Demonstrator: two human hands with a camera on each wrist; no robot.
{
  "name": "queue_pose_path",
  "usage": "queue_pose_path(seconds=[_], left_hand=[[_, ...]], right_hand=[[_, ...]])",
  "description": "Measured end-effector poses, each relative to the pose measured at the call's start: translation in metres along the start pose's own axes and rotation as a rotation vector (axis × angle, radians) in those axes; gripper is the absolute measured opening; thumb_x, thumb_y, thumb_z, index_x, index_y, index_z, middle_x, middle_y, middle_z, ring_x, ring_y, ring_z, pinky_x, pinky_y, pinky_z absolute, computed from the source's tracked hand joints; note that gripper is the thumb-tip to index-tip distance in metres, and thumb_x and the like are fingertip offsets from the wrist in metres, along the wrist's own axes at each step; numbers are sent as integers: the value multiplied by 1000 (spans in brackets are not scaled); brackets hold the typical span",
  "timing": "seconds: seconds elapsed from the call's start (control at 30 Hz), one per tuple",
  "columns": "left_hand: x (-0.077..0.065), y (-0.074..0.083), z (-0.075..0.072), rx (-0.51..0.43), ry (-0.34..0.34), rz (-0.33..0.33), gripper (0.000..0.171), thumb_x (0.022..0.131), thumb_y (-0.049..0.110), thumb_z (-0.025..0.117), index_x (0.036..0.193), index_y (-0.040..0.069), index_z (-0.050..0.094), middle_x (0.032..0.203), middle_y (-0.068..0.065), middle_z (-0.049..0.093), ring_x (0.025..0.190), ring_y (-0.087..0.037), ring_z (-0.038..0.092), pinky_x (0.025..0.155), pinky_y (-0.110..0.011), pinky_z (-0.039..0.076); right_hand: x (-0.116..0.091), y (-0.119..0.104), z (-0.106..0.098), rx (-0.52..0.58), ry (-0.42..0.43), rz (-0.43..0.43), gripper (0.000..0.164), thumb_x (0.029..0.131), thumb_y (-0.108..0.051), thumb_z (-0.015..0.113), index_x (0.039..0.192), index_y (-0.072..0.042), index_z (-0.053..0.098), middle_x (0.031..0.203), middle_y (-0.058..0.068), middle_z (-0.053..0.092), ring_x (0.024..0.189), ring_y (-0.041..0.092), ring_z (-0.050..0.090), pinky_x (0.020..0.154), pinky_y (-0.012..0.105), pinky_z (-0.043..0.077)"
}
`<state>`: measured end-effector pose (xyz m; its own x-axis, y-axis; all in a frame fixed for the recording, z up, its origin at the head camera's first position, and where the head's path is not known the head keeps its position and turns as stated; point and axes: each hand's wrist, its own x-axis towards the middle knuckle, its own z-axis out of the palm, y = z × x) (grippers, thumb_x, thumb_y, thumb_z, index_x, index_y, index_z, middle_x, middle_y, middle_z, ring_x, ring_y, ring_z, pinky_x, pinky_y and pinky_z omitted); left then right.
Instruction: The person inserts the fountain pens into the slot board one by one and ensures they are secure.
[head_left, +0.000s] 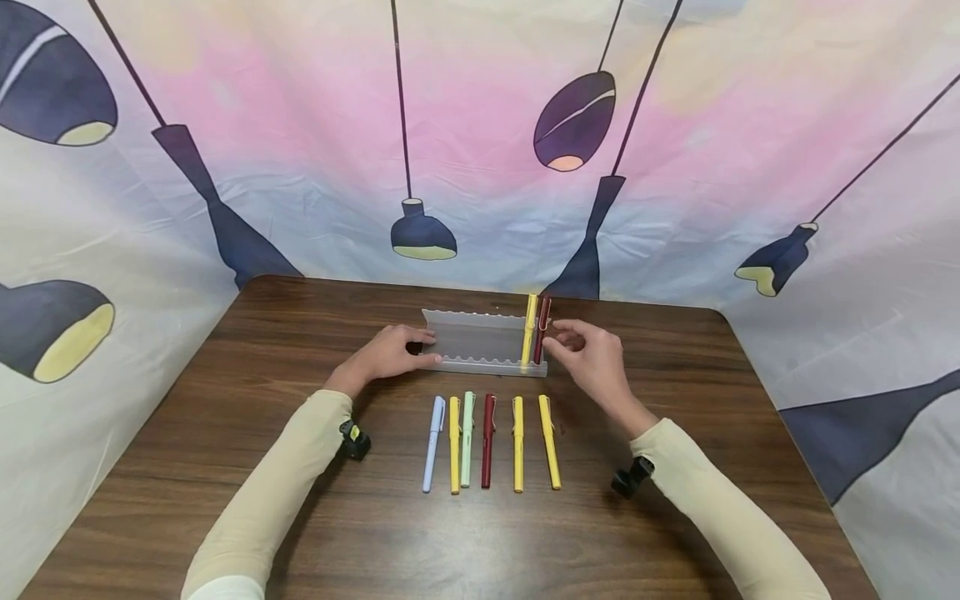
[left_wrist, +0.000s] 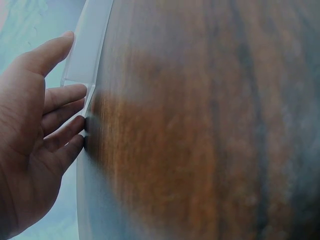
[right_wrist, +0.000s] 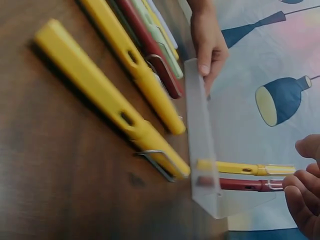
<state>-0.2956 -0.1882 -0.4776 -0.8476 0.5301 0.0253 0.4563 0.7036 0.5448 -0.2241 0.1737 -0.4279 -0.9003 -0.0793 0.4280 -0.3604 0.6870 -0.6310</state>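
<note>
A clear plastic pen tray [head_left: 480,367] with scalloped edges stands toward the back of the table. My left hand [head_left: 393,350] rests at its left end, thumb and fingers spread apart at the edge. Two capped pens stand tilted at the tray's right end: a yellow pen [head_left: 529,329] and a dark red pen [head_left: 542,325] beside it. My right hand [head_left: 596,354] is just right of the red pen; in the right wrist view its loosely bent fingers [right_wrist: 297,200] overlap the pen's cap end, with the thumb apart from them.
In front of the tray lies a row of capped pens: a light blue pen [head_left: 432,446], a mint green pen [head_left: 468,442], another dark red pen [head_left: 488,442] and several yellow ones [head_left: 518,446]. Behind the wooden table [head_left: 375,517] hangs a cloth backdrop [head_left: 315,225] printed with lamps.
</note>
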Motion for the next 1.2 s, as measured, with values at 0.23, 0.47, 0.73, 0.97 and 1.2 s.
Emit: queue_pose_path(seconds=[0.23,0.47,0.73,0.97,1.2], left_hand=[[-3,0,-2,1,-1,-11,64,95,50,69,138,3,65,148,-14,57,141,-36,48,112,-56,41],[-1,1,-2,4,-7,-6,63,96,51,69,137,3,65,148,-14,56,141,-35,48,114,-56,39],[0,1,-2,0,-12,-10,64,95,51,69,137,4,65,148,-15,56,142,-36,47,114,-56,39],[1,0,-1,9,-4,3,64,95,52,69,136,3,66,147,-15,57,141,-35,48,113,-54,41],[1,-2,0,7,-2,4,64,95,52,69,136,3,66,147,-14,57,141,-36,48,113,-55,40]], right_hand=[[-27,6,3,-2,-74,42,36,90,-28,81,117,-5,76,87,5,76,75,16,72,66,36,60],[-49,12,10,-22,-132,99,37,88,-29,83,117,-5,77,88,4,76,76,14,73,68,36,61],[-69,15,16,-56,-192,144,37,87,-32,84,114,-7,77,83,-2,74,71,7,67,66,31,57],[-75,15,24,-86,-233,171,43,83,-33,87,117,-8,76,80,-7,71,68,4,62,63,28,50],[-73,16,29,-102,-261,185,44,83,-31,87,118,-6,76,75,-9,69,64,5,57,62,27,45]])
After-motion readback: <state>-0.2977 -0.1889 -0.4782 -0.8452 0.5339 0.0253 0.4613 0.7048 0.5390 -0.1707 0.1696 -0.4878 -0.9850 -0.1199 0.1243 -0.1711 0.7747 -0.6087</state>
